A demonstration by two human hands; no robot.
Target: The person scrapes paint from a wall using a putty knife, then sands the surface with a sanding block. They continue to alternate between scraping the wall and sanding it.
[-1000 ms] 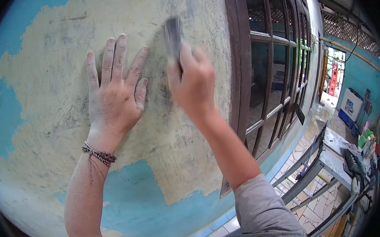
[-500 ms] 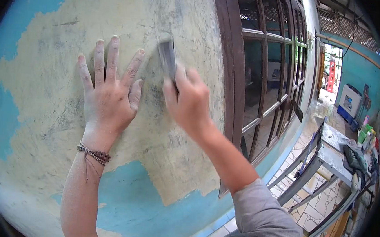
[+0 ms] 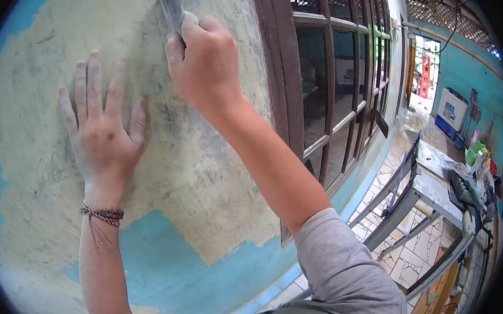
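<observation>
My right hand (image 3: 207, 60) grips a scraper (image 3: 171, 7) whose flat grey blade points up and lies against the wall (image 3: 204, 171). Most of the handle is hidden in my fist. On the left, my left hand (image 3: 103, 129) rests flat on the wall with fingers spread, dusted with white powder. A braided bracelet (image 3: 104, 213) circles that wrist. The wall surface around both hands is bare and cream-coloured with dark scuffs. Blue paint (image 3: 157, 249) borders this patch below and along the left.
A dark wooden window frame (image 3: 273, 59) with glass panes stands right of my right arm. Further right is a metal-legged table (image 3: 435, 193) with tools and items on it. A white and blue appliance (image 3: 452, 112) stands near the doorway, on a broken-tile floor (image 3: 413, 261).
My right hand has moved the scraper up and to the left along the wall. My left hand stays flat on the wall. The camera view has shifted slightly.
</observation>
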